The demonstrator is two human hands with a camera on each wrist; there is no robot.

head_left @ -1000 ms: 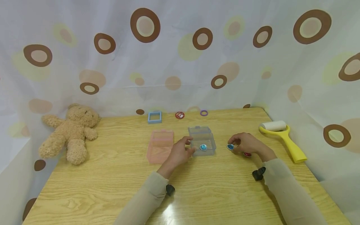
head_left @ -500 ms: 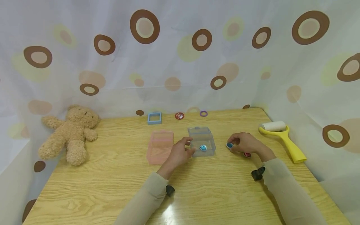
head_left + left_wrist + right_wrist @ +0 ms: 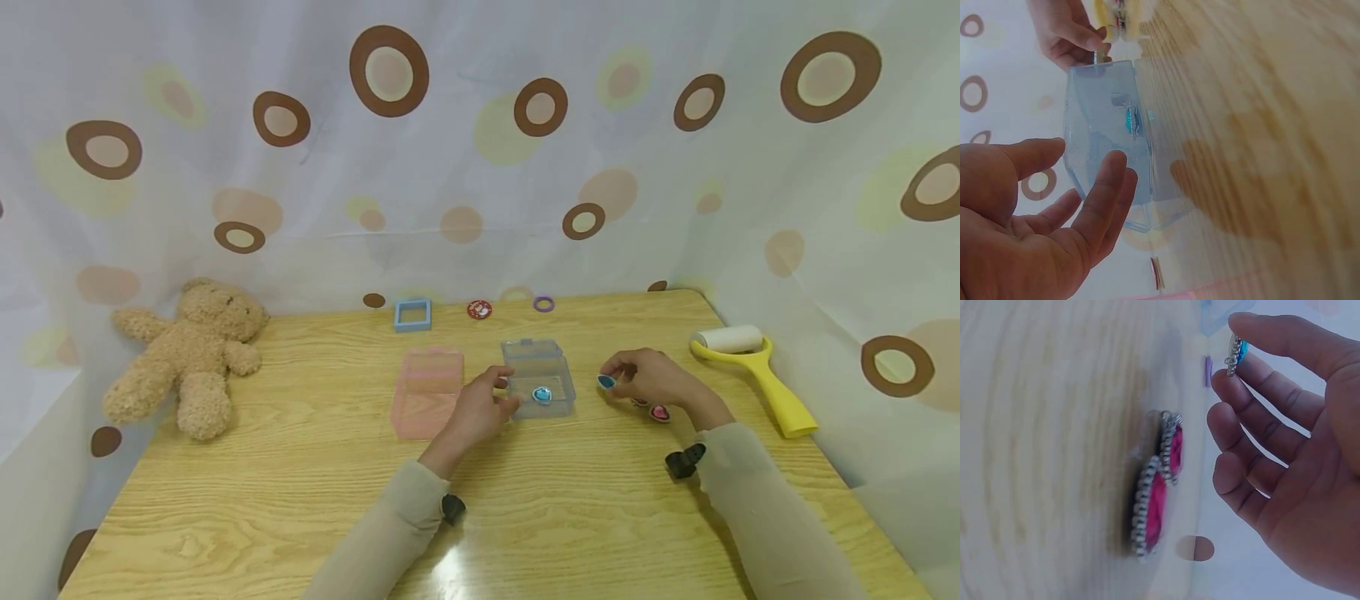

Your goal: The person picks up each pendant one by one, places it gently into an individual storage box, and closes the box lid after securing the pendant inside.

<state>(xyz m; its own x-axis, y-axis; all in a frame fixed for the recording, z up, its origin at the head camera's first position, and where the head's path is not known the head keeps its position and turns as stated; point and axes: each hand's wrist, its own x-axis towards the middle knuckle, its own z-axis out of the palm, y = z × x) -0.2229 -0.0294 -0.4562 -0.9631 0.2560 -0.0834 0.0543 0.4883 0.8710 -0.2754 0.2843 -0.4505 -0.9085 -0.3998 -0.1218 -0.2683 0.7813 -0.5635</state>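
Note:
My right hand (image 3: 651,379) pinches a blue jewelled charm (image 3: 1243,350) with a silver beaded rim between thumb and fingertips, held above the table to the right of a clear bluish plastic box (image 3: 562,407). The box stands with its lid tipped back. Inside it lies another teardrop-shaped blue charm (image 3: 542,395). My left hand (image 3: 480,407) is at the box's left side, thumb and fingers spread loosely around that end and holding nothing. Beneath my right hand, two pink charms lie on the table: a nearer one (image 3: 1150,509) and a farther one (image 3: 1174,450), touching or overlapping in the right wrist view.
Left of the clear box is a pink translucent box (image 3: 427,400). Along the back edge lie a blue square frame (image 3: 412,326), a red round disc (image 3: 479,310) and a purple ring (image 3: 543,304). A teddy bear (image 3: 191,354) sits left; a yellow lint roller (image 3: 780,392) lies right.
My right hand has lifted the blue charm and moved it slightly left and away from me, uncovering more of the pink charms. My left hand has stayed beside the box.

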